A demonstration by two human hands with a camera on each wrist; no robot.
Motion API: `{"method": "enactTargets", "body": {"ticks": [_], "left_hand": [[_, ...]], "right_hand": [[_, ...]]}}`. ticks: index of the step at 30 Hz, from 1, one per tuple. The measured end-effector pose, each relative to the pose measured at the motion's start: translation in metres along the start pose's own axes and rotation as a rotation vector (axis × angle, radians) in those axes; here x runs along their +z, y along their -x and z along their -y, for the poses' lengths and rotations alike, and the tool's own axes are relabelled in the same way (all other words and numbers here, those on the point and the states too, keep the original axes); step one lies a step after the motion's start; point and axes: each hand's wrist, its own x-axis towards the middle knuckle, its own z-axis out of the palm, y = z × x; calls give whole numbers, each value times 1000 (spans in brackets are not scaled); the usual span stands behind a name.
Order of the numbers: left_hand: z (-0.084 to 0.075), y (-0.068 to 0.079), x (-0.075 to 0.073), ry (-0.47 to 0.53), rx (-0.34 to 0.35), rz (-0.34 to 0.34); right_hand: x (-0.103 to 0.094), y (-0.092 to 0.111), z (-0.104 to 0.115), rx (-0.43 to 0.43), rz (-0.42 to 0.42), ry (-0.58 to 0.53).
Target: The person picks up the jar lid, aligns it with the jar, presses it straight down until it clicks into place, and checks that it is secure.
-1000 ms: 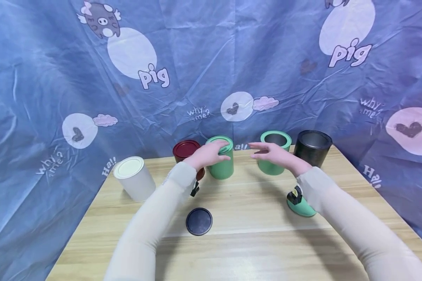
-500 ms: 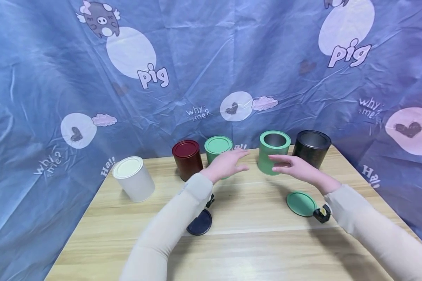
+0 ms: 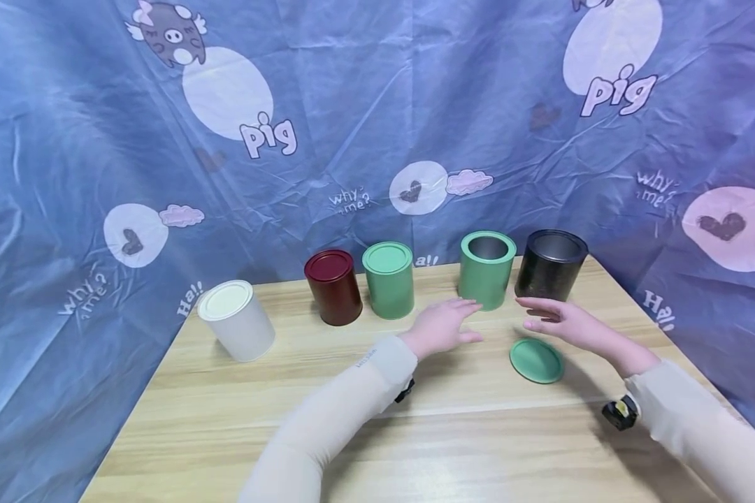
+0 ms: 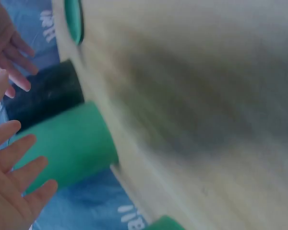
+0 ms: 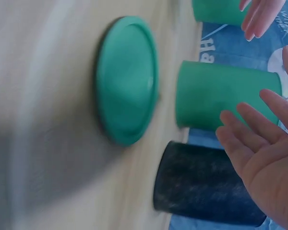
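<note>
My left hand (image 3: 442,326) hovers over the table just in front of the open green can (image 3: 486,271), fingers extended and holding nothing. To its right, my right hand (image 3: 560,321) is held above the green lid (image 3: 537,360), which lies flat on the wood. The right fingers point toward the black can (image 3: 550,276), which has no lid on it. In the right wrist view the open hand (image 5: 273,153) overlaps both the green can (image 5: 216,96) and the black can (image 5: 201,184). The left wrist view shows spread left fingers (image 4: 26,170) against the green can (image 4: 81,143).
Farther left stand a lidded green can (image 3: 390,283), a lidded dark red can (image 3: 335,290) and a lidded white can (image 3: 239,323). A blue printed cloth (image 3: 352,105) hangs behind the wooden table (image 3: 226,433). The dark lid seen earlier is hidden behind the left sleeve (image 3: 333,405).
Both hands have moved right and toward the person, the left away from the lidded green can. The left sleeve now covers the dark lid, while the green lid has come into full view.
</note>
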Motion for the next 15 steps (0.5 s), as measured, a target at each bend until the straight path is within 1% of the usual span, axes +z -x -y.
{"method": "enactTargets", "body": {"ticks": [3, 8, 11, 15], "left_hand": [[-9, -2, 9, 2, -19, 7], [-19, -6, 20, 49, -29, 32], [-22, -9, 25, 67, -31, 59], [-23, -14, 30, 75, -48, 92]], "right_hand": [[2, 8, -5, -12, 1, 51], [6, 22, -14, -25, -19, 127], [9, 28, -19, -20, -44, 164], [12, 32, -28, -29, -69, 171]]}}
